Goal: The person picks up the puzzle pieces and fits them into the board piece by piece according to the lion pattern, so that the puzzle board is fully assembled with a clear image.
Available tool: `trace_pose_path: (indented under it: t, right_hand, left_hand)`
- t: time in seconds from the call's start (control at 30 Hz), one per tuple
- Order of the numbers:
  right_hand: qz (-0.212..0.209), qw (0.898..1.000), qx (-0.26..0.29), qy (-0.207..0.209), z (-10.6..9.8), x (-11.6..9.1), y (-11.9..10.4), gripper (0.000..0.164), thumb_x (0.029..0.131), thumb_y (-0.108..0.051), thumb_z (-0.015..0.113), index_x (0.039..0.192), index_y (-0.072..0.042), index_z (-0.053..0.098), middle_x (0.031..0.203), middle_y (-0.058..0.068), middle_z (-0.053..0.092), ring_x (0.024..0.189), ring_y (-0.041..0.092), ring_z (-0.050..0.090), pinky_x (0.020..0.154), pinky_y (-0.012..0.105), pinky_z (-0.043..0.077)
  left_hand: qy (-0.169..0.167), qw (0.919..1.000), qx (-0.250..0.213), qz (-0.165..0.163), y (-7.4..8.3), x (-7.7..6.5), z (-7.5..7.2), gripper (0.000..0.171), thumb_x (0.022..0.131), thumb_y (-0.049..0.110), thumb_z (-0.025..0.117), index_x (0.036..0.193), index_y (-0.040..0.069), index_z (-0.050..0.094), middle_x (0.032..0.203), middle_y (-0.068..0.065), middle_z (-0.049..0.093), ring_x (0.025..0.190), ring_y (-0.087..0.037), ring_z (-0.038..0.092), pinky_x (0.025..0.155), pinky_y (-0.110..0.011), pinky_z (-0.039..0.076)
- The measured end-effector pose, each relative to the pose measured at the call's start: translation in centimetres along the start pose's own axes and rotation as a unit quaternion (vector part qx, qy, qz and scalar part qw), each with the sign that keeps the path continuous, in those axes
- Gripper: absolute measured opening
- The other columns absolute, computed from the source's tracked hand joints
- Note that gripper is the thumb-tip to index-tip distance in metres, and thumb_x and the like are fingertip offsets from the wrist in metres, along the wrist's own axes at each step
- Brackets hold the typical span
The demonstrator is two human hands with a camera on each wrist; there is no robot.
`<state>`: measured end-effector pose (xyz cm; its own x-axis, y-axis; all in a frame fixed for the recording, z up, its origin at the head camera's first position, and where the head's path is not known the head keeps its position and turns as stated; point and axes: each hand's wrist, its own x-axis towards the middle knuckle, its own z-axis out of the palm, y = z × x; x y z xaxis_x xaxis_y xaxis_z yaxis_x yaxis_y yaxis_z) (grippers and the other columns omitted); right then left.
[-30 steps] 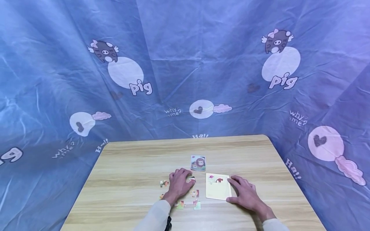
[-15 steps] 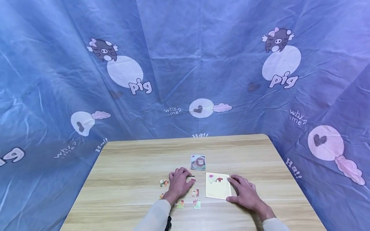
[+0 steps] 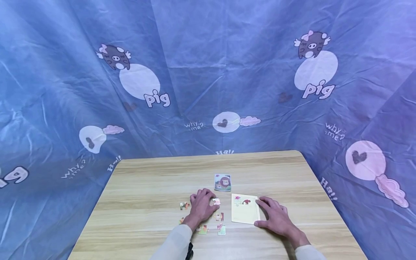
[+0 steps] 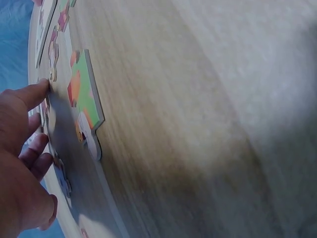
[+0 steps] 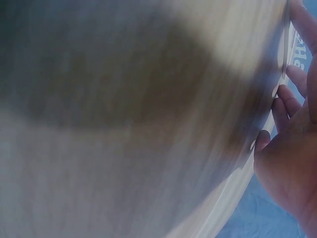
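Observation:
My left hand (image 3: 202, 206) is over the loose pieces, thumb and index finger at opposite sides of a pale pink and white puzzle piece (image 3: 216, 201). In the left wrist view, the left hand's thumb (image 4: 37, 94) reaches down to the tabletop beside a green and orange puzzle piece (image 4: 86, 96). My right hand (image 3: 275, 216) holds the right side of a cream puzzle tray (image 3: 243, 216), index finger near its upper corner and thumb at the lower one. Two pieces sit in the tray's top part: one with a pink flower (image 3: 237, 199), one dark red (image 3: 246, 202).
A lion picture card (image 3: 222, 182) lies behind the tray. Loose pieces lie around the left hand: a lion-face piece (image 3: 219, 217), a pink and green piece (image 3: 221, 230), a green and orange piece (image 3: 203, 230) and a dark green and orange one (image 3: 184, 206). Blue cloth (image 3: 195, 90) surrounds the table.
The piece between my left thumb and index finger has changed from showing dark green and red to showing pale pink and white. Both hands and the tray keep their places.

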<state>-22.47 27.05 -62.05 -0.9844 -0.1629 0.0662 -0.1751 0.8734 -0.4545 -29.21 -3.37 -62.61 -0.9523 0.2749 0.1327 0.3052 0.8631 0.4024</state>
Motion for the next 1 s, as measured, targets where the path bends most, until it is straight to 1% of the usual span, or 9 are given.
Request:
trace_pose_path:
  t: [0.17, 0.33, 0.43, 0.5, 0.6, 0.7, 0.83, 1.0]
  right_hand:
    - [-0.004, 1.000, 0.002, 0.005, 0.00, -0.10, -0.04, 0.084, 0.066, -0.058, 0.078, 0.136, -0.017, 0.056, 0.141, 0.008, 0.048, 0.129, 0.032, 0.043, 0.092, 0.051, 0.029]
    - [-0.005, 1.000, 0.003, 0.011, -0.01, -0.11, -0.08, 0.084, 0.066, -0.059, 0.078, 0.135, -0.017, 0.056, 0.141, 0.008, 0.048, 0.129, 0.031, 0.043, 0.091, 0.051, 0.029]
    - [-0.005, 1.000, 0.004, 0.010, 0.07, -0.13, -0.14, 0.084, 0.066, -0.059, 0.078, 0.136, -0.017, 0.056, 0.141, 0.008, 0.048, 0.130, 0.031, 0.042, 0.091, 0.050, 0.029]
    - [-0.005, 1.000, 0.004, 0.009, 0.14, -0.19, -0.16, 0.085, 0.066, -0.059, 0.078, 0.136, -0.017, 0.055, 0.142, 0.008, 0.048, 0.130, 0.031, 0.042, 0.091, 0.050, 0.029]
    - [-0.005, 1.000, 0.003, 0.008, 0.24, -0.21, -0.09, 0.085, 0.066, -0.059, 0.078, 0.136, -0.017, 0.055, 0.142, 0.009, 0.048, 0.130, 0.032, 0.042, 0.091, 0.051, 0.029]
    - [-0.004, 1.000, 0.003, 0.008, 0.27, -0.31, -0.02, 0.085, 0.065, -0.059, 0.078, 0.136, -0.016, 0.055, 0.141, 0.009, 0.048, 0.130, 0.032, 0.042, 0.091, 0.051, 0.029]
    - [-0.007, 1.000, 0.003, 0.011, 0.28, -0.25, 0.05, 0.085, 0.066, -0.060, 0.078, 0.136, -0.016, 0.055, 0.141, 0.008, 0.048, 0.129, 0.031, 0.043, 0.091, 0.049, 0.029]
    - [-0.010, 1.000, 0.003, 0.012, 0.24, 0.00, 0.12, 0.084, 0.066, -0.060, 0.077, 0.135, -0.017, 0.056, 0.141, 0.008, 0.048, 0.129, 0.031, 0.043, 0.091, 0.049, 0.029]
  left_hand:
    - [-0.009, 0.9999, -0.009, 0.002, -0.04, 0.09, -0.05, 0.036, 0.078, 0.044, 0.072, 0.109, 0.025, 0.067, 0.111, 0.006, 0.063, 0.102, -0.017, 0.050, 0.087, -0.044, 0.028]
    - [-0.018, 0.9996, -0.020, 0.011, -0.13, 0.10, -0.06, 0.037, 0.079, 0.042, 0.072, 0.113, 0.028, 0.065, 0.107, 0.008, 0.066, 0.094, -0.013, 0.050, 0.085, -0.041, 0.027]
    - [-0.015, 0.9994, -0.026, 0.015, -0.14, 0.04, 0.05, 0.034, 0.081, 0.040, 0.071, 0.113, 0.029, 0.065, 0.104, 0.010, 0.067, 0.090, -0.010, 0.049, 0.084, -0.040, 0.026]
    - [-0.013, 0.9993, -0.033, 0.013, -0.09, 0.01, 0.11, 0.032, 0.082, 0.039, 0.070, 0.112, 0.030, 0.066, 0.099, 0.013, 0.067, 0.087, -0.008, 0.048, 0.084, -0.039, 0.026]
    - [-0.012, 0.9984, -0.054, 0.011, 0.03, 0.08, 0.17, 0.027, 0.083, 0.035, 0.069, 0.110, 0.030, 0.067, 0.088, 0.018, 0.066, 0.080, -0.005, 0.046, 0.082, -0.038, 0.025]
    - [-0.016, 0.9962, -0.085, 0.004, 0.24, 0.17, 0.09, 0.023, 0.085, 0.031, 0.067, 0.108, 0.029, 0.068, 0.079, 0.021, 0.061, 0.075, -0.003, 0.043, 0.083, -0.039, 0.024]
    - [-0.015, 0.9925, -0.121, -0.009, 0.52, 0.34, -0.19, 0.018, 0.087, 0.028, 0.066, 0.105, 0.027, 0.069, 0.074, 0.020, 0.057, 0.074, -0.003, 0.043, 0.086, -0.041, 0.024]
    - [-0.017, 0.9892, -0.145, -0.017, 0.85, 0.72, -0.37, 0.012, 0.089, 0.028, 0.064, 0.099, 0.029, 0.068, 0.071, 0.018, 0.055, 0.073, -0.004, 0.042, 0.085, -0.039, 0.024]
